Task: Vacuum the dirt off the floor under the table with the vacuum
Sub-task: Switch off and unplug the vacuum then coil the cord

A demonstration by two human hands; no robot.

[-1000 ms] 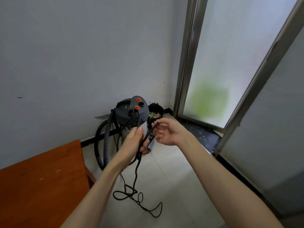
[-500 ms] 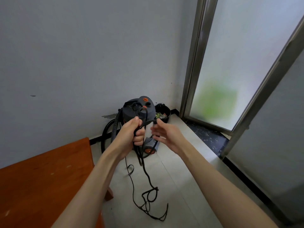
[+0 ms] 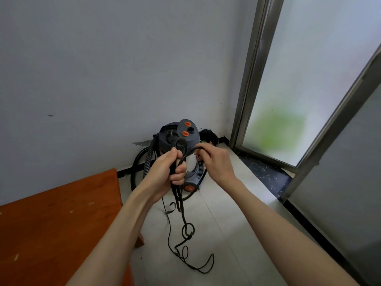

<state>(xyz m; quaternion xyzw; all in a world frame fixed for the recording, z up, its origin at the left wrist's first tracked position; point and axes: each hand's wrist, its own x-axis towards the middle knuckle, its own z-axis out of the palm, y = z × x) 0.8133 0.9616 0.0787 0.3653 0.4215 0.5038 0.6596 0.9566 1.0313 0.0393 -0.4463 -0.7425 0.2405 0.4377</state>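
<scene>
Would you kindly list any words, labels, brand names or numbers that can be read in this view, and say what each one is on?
None can be read.
The vacuum shows only plain orange knobs, with no legible brand or label.
The black cord, wooden table, wall and frosted door carry no text.

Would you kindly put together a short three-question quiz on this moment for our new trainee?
1. True or false: the left hand grips a bundle of the black power cord.
2. Where does the grey canister vacuum with orange knobs stand? A) on the wooden table B) on the floor in the corner by the wall C) outside the glass door
3. Fill in: the right hand pinches a loop of the ____.

Key: 1 true. 2 B; the orange-brown wooden table is nearer, on the left. 3 cord.
</scene>
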